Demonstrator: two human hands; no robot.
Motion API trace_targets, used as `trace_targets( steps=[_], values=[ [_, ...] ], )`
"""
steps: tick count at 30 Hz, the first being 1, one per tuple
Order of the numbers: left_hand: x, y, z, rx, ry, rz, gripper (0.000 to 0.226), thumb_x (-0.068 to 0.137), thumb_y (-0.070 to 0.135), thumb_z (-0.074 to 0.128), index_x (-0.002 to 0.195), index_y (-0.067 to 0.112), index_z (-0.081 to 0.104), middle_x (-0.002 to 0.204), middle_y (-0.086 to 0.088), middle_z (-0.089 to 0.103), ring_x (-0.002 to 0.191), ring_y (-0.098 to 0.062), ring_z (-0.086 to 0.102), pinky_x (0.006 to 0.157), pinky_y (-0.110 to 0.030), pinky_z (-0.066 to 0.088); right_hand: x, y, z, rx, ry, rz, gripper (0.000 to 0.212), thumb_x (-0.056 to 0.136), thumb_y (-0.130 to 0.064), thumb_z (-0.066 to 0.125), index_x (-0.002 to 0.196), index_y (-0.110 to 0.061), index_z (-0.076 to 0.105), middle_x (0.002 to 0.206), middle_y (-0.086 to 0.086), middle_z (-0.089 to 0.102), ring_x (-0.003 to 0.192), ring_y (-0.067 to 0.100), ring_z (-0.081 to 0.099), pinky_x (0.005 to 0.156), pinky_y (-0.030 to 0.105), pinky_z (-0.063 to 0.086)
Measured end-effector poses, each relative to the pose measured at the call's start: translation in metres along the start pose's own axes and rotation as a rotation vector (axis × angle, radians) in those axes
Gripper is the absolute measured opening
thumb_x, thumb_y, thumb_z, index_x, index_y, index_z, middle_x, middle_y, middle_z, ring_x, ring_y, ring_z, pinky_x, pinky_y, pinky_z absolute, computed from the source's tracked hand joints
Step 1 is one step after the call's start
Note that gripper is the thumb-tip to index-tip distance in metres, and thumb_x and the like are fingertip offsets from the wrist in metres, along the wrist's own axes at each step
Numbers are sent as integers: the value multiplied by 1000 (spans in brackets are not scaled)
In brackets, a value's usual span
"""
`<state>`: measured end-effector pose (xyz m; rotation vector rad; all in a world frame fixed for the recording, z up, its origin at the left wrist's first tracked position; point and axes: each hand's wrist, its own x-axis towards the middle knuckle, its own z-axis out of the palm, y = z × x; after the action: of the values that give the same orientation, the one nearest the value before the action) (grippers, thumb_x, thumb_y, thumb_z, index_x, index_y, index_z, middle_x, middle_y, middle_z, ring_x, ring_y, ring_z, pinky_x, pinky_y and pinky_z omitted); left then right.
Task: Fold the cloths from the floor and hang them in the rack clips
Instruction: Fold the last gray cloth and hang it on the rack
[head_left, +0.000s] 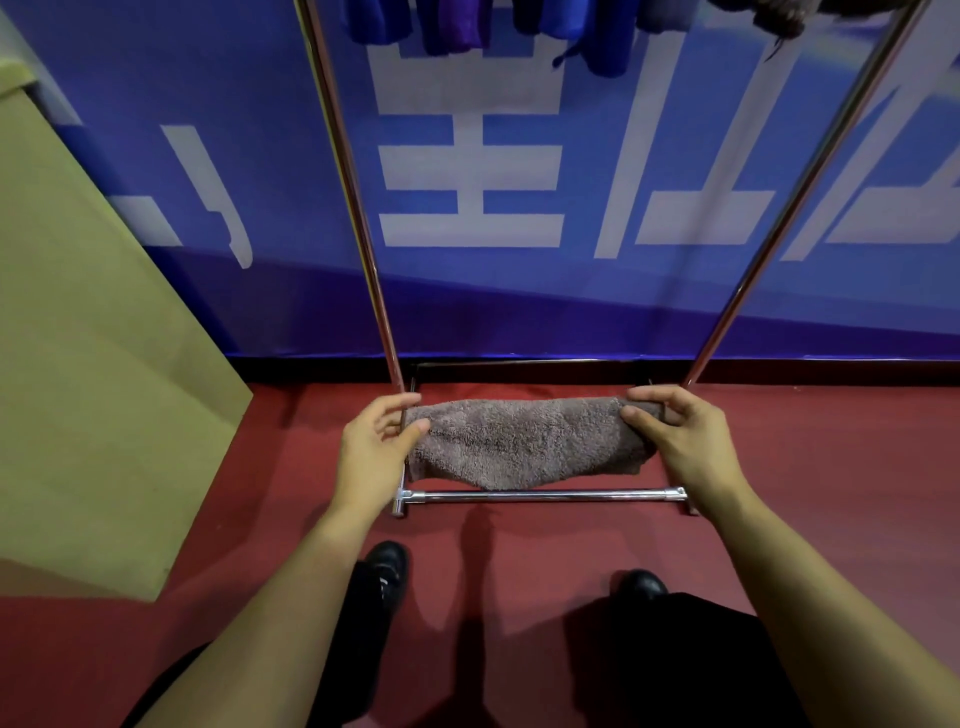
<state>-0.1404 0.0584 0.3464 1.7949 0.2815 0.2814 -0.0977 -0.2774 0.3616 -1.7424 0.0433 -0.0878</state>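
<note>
Left hand: the left hand (375, 441) is pinching the left end of the brown cloth (524, 441), thumb lying on the near face and fingers curling over the top edge.
Right hand: the right hand (685, 441) is gripping the right end of the same cloth, thumb pressing the near face, fingers wrapping over the far side.
Brown cloth: it is being held stretched between the two hands, folded over along its top edge, its lower edge sagging in a shallow curve just above the rack's near base bar (545, 496); it is hanging in the air, in front of the rack.
Rack: the metal rack (363, 223) is standing straight ahead, its two shiny uprights rising on either side of the cloth and spreading apart toward the top of the view.
Hung cloths: blue and purple cloths (457, 26) are hanging from the top of the rack, and a dark brownish one (784, 21) is hanging near the right upright; the clips are cut off by the frame.
Behind the rack: a blue banner (519, 182) with large white characters is covering the wall.
Left of the rack: a tan cardboard box (93, 364) is sitting on the red floor (519, 561).
Below the cloth: two black shoes (387, 571) are standing on the floor near the base bar.
</note>
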Motion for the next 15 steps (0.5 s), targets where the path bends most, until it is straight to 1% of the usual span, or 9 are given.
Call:
trace_targets(
  steps=[2,4,7,9,10,12,13,15],
  values=[
    [2,-3,-2,37,-5,-37,30,84,10,80,101,35,76,97,0,78,89,-13,69,97,-41,56,1,3,0,2,-3,23,19,81,-7,79,93,-20,74,92,8,78,80,7,70,75,15,56],
    [3,-6,-3,32,-7,-72,30,82,12,81,101,36,77,97,-1,78,86,-12,67,96,-40,56,3,6,-1,-6,-4,35,20,81,-7,79,98,-16,75,97,9,77,87,8,71,78,13,55],
    [3,-7,-5,64,-3,-75,32,80,14,83,104,34,77,101,4,77,87,-11,64,96,-37,55,6,7,-1,-35,-6,43,28,80,-6,80,107,-11,74,101,9,76,92,12,71,84,14,55],
    [3,-5,-4,100,8,-63,35,79,14,84,110,30,77,102,6,77,92,-14,66,95,-31,55,8,8,-2,-45,-11,62,33,79,-5,80,112,-8,72,102,9,76,92,13,70,84,14,56],
    [3,-5,-3,113,23,-55,38,79,13,85,113,27,77,101,6,76,92,-15,67,92,-25,55,8,8,-3,-53,-19,68,37,79,-4,80,114,-7,72,103,9,75,92,13,70,83,13,55],
    [2,-3,-2,110,59,-47,44,77,11,86,118,22,75,97,-1,75,88,-16,68,86,-17,54,9,8,-4,-98,-45,65,44,77,-4,82,119,-8,70,106,6,74,94,10,70,85,12,54],
    [2,-4,-1,101,76,-49,44,76,11,87,117,22,75,96,-4,75,84,-16,69,85,-18,56,9,8,-4,-123,-57,59,46,76,-4,82,120,-9,70,107,6,73,93,7,69,87,13,54],
    [1,-4,0,105,91,-52,36,75,12,87,107,24,78,92,-6,75,77,-10,68,84,-27,59,8,8,-5,-185,-64,39,46,76,-3,82,120,-8,70,107,7,73,82,-5,66,85,12,54]
  ],
)
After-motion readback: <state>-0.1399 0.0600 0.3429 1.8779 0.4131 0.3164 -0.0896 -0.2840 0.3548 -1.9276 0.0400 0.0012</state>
